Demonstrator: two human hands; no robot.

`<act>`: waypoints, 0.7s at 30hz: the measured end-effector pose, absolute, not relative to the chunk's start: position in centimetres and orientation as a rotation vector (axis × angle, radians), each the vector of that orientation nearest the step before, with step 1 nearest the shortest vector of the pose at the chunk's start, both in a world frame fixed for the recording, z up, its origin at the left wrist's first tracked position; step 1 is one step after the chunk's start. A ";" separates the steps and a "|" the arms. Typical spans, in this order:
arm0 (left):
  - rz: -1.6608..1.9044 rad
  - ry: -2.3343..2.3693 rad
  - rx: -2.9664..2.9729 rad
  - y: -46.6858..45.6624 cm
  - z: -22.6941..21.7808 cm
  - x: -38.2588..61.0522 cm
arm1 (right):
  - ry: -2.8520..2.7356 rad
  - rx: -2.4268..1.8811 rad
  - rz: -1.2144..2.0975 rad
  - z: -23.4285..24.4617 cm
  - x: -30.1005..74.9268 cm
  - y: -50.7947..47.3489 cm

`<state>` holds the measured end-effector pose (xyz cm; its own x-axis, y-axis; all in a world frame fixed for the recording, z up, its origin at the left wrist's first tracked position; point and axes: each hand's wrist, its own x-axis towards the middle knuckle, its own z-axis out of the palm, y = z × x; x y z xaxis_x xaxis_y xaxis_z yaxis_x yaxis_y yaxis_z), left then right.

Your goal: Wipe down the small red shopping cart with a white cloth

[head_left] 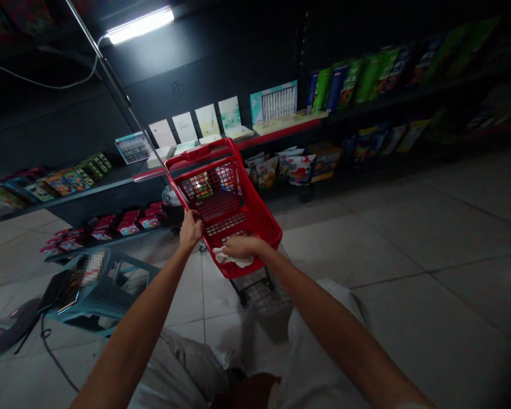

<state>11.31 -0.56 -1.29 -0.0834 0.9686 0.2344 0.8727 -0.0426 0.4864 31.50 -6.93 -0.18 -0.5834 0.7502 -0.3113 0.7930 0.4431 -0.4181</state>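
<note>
A red plastic shopping cart [262, 218] on dark wheels stands right before me, its slotted back panel toward the shelf. My left hand [191, 230] is closed around the left rim of its basket. Over the near end of the basket, my right hand [242, 247] presses a white cloth [234, 259] against the red plastic. The fingers of that hand are partly hidden by the hand itself and the cloth. A thin metal pole [111, 76] rises from the cart's left side toward the upper left.
Behind the cart runs a dark shelf [123, 177] with booklets, boxes and snack bags [300, 167]. At the left stands a blue plastic stool [114, 295] with things on top. A lit tube lamp [140, 25] hangs above. Pale tiles [392, 227] cover the floor.
</note>
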 end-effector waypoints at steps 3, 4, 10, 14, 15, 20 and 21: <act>0.765 2.046 1.973 -0.7 -0.9 11.8 | 2.739 1.285 -0.757 -0.2 31.7 -7.9; 0.755 2.064 1.971 -0.8 -0.8 11.9 | 2.764 1.284 -0.708 -0.3 32.1 -8.2; 0.741 2.163 1.942 -1.3 -0.8 12.9 | 2.773 1.580 -0.403 -0.8 35.3 -10.4; 0.811 2.159 2.068 -0.9 -1.3 13.0 | 2.699 1.927 -0.311 -0.1 39.0 -10.2; 0.807 2.129 2.135 -0.7 -1.4 12.9 | 2.665 2.056 -0.299 0.1 40.3 -10.0; 0.743 1.964 2.155 -0.4 -1.7 12.8 | 2.314 2.883 -0.203 0.6 46.4 -9.4; 0.746 1.952 2.129 -0.4 -1.8 12.8 | 2.229 3.003 -0.205 0.4 47.3 -9.3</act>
<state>12.85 -0.38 -1.77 0.0250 0.9676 0.2514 0.8888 -0.1366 0.4374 47.25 -9.28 0.45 0.3486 0.9011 0.2578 0.8390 -0.1773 -0.5145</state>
